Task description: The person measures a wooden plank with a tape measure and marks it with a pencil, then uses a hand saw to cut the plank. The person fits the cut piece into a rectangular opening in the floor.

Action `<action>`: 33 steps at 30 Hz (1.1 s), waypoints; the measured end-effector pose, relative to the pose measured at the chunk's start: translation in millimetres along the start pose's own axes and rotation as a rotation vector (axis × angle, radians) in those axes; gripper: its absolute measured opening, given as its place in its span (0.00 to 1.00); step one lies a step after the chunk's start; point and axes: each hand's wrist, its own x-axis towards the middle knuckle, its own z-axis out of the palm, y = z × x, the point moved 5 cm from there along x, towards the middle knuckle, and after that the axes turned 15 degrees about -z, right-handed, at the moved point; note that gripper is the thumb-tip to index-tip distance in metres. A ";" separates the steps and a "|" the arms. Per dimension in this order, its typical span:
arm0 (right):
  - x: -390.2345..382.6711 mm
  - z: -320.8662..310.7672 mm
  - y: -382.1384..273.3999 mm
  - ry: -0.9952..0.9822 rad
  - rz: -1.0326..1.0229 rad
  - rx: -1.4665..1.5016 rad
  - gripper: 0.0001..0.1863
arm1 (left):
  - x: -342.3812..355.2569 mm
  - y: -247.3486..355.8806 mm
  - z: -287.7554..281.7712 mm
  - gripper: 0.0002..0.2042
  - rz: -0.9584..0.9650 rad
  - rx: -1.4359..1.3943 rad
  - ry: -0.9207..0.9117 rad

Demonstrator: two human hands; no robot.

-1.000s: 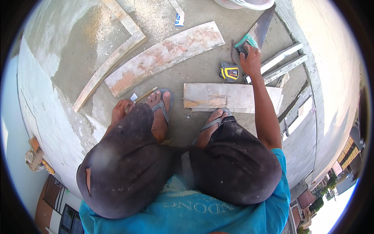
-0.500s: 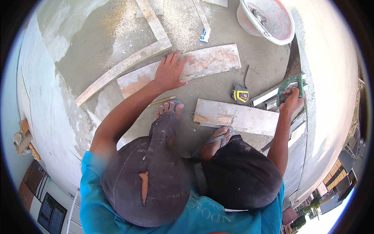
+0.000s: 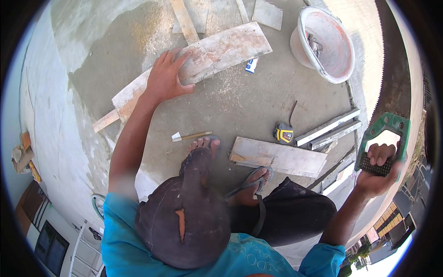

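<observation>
My left hand (image 3: 166, 81) grips a long, pale, stained board (image 3: 226, 48) across its width, fingers over the far edge and thumb at the near edge. That board lies over a narrow batten (image 3: 187, 16). At the far right, my right hand (image 3: 376, 180) is closed on the green handle of a handsaw (image 3: 397, 120), its toothed blade pointing away from me. Between my hands lie a yellow-and-black tape measure (image 3: 284, 135), a pencil (image 3: 190, 136) and a blue-and-white packet (image 3: 251, 65). A shorter weathered plank (image 3: 281, 157) sits by my feet.
A scuffed bucket (image 3: 341, 51) with something metal inside stands at the upper right. Two short rails (image 3: 327, 124) lie below it beside the pale slab edge. Board offcuts (image 3: 270, 14) and sawdust are at the top of the view, on the concrete floor (image 3: 217, 111).
My left hand came from beside my foot onto the board, which has moved away from me onto the batten. The saw in my right hand has risen and swung to the right.
</observation>
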 end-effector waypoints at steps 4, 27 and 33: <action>-45.1 103.3 47.2 -0.039 0.059 -0.161 0.38 | 22.1 -12.1 14.9 0.41 0.028 -0.039 0.027; -146.8 213.3 123.9 -0.362 0.123 -0.270 0.27 | 45.4 -3.7 42.7 0.23 -0.172 -0.172 0.255; -154.4 216.5 134.7 -0.384 -0.064 -0.288 0.26 | 53.6 -2.6 47.9 0.15 -0.220 -0.098 0.344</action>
